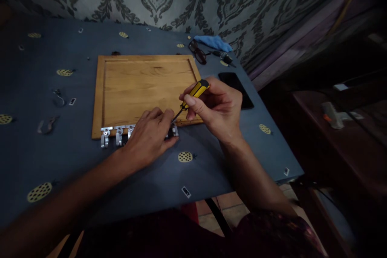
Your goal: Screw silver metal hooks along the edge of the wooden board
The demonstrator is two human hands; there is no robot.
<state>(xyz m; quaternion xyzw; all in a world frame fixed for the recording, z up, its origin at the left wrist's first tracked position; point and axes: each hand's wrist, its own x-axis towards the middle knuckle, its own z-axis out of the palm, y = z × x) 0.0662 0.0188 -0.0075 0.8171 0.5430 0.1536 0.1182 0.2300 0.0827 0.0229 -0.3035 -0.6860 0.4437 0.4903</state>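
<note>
A wooden framed board [145, 88] lies flat on the table. Along its near edge runs a metal hook rail [106, 130] with several silver hooks. My left hand [152, 131] is closed over the middle of the rail and presses it to the board, hiding part of it. Between thumb and fingers, my right hand [222, 107] grips a yellow-and-black screwdriver [195, 93], tilted with its shaft pointing down and left. The tip reaches the rail close beside my left fingertips; whether it sits in a screw I cannot tell.
Two loose hooks [48, 125] [59, 97] lie left of the board. A black phone [238, 86], sunglasses [198, 51], keys [223, 56] and a blue cloth [213, 42] are at the table's right and back right. The patterned wall [157, 0] stands behind the table.
</note>
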